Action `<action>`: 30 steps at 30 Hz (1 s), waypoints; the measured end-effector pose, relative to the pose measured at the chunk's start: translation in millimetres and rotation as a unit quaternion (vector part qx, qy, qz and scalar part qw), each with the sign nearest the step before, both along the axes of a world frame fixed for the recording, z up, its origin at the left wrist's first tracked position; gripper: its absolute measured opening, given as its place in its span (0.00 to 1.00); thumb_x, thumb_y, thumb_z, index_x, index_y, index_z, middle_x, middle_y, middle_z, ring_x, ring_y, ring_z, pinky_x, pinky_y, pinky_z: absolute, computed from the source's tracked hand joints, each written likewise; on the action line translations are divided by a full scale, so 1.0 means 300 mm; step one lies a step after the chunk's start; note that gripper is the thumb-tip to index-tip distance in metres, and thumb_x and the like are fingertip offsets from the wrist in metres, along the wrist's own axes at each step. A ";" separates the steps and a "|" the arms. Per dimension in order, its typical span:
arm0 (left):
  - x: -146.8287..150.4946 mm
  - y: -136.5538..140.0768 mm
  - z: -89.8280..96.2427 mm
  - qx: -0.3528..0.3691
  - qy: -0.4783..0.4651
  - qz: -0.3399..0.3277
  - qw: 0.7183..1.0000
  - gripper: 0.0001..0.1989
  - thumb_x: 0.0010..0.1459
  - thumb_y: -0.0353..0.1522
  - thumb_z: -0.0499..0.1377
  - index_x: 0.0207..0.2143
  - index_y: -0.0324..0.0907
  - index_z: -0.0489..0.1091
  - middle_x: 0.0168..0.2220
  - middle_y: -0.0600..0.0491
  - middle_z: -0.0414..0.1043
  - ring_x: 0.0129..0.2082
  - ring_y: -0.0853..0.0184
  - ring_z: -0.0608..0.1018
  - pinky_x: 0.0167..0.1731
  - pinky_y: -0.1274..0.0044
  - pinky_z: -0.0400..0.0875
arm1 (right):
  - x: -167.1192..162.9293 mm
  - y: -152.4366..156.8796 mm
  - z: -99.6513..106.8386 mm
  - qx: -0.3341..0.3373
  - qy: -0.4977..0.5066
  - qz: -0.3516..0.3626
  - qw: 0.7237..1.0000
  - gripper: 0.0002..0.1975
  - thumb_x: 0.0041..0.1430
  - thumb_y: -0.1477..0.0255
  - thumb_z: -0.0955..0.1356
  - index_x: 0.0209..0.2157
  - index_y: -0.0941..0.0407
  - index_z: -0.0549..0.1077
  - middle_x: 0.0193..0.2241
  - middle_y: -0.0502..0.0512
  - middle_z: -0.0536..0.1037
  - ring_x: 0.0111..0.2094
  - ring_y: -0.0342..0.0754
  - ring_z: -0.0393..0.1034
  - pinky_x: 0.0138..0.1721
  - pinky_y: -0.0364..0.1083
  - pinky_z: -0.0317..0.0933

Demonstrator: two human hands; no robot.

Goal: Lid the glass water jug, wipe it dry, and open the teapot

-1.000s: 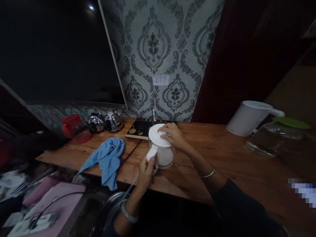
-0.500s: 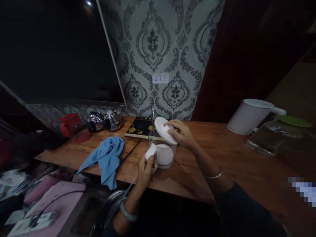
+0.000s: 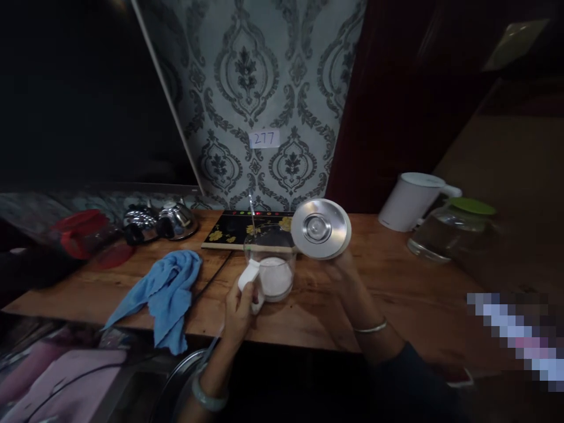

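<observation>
My left hand [image 3: 240,305] is wrapped round the white handle of a clear glass kettle [image 3: 284,282], which rests on the wooden counter near its front edge. Through the glass a white shape shows in its lower part; I cannot tell exactly what it is. Up and to the right of the kettle, my right hand [image 3: 339,270] holds the kettle's lid [image 3: 319,229], turned so its shiny metal underside faces me. The lid hides most of that hand's fingers. Behind the kettle lies a black induction cooktop [image 3: 233,229] with gold flowers and a thin faucet spout [image 3: 252,211].
A blue cloth [image 3: 170,294] drapes over the counter edge. Two small steel kettles [image 3: 176,218] and a red-lidded jug [image 3: 88,235] stand left. On the right are a white electric kettle [image 3: 409,202] and a green-lidded glass pot [image 3: 445,232]. A dark screen [image 3: 88,94] overhangs the left side.
The lid has come away from the kettle's rim, moved to the right and tipped so its metal underside shows. My left hand keeps hold of the handle. The view has shifted right.
</observation>
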State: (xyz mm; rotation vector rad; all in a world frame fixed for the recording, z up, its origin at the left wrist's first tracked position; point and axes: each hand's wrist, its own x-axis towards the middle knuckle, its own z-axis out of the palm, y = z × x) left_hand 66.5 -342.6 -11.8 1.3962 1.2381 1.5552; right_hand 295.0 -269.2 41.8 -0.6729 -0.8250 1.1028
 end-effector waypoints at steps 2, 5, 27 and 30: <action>0.000 0.001 0.013 0.006 0.017 0.011 1.000 0.26 0.56 0.55 0.58 0.23 0.40 0.68 0.20 0.56 0.65 0.22 0.69 0.68 0.25 0.78 0.62 | 0.023 -0.010 -0.029 -0.034 0.064 0.002 0.997 0.16 0.57 0.60 0.69 0.45 0.50 0.77 0.44 0.50 0.83 0.49 0.51 0.75 0.53 0.52 0.70; -0.001 0.007 0.017 0.013 0.027 0.012 0.999 0.27 0.56 0.55 0.57 0.22 0.41 0.68 0.19 0.56 0.66 0.22 0.69 0.69 0.25 0.77 0.64 | 0.043 -0.034 -0.050 -0.082 0.151 0.009 0.985 0.13 0.61 0.65 0.67 0.46 0.49 0.77 0.43 0.48 0.83 0.49 0.47 0.75 0.54 0.50 0.70; -0.024 -0.085 0.108 0.165 0.121 0.152 0.967 0.16 0.59 0.43 0.61 0.42 0.41 0.70 0.39 0.51 0.71 0.37 0.65 0.74 0.40 0.74 0.71 | 0.059 -0.272 -0.105 -0.141 0.112 0.069 0.981 0.16 0.52 0.60 0.74 0.43 0.48 0.79 0.38 0.49 0.84 0.46 0.52 0.76 0.52 0.53 0.71; 0.004 -0.148 0.163 0.056 0.083 -0.024 0.995 0.18 0.61 0.43 0.59 0.47 0.41 0.71 0.30 0.53 0.72 0.29 0.68 0.75 0.31 0.77 0.70 | 0.004 -0.339 -0.067 -0.136 0.067 0.127 0.980 0.19 0.49 0.61 0.76 0.43 0.50 0.80 0.38 0.52 0.84 0.47 0.54 0.76 0.52 0.54 0.70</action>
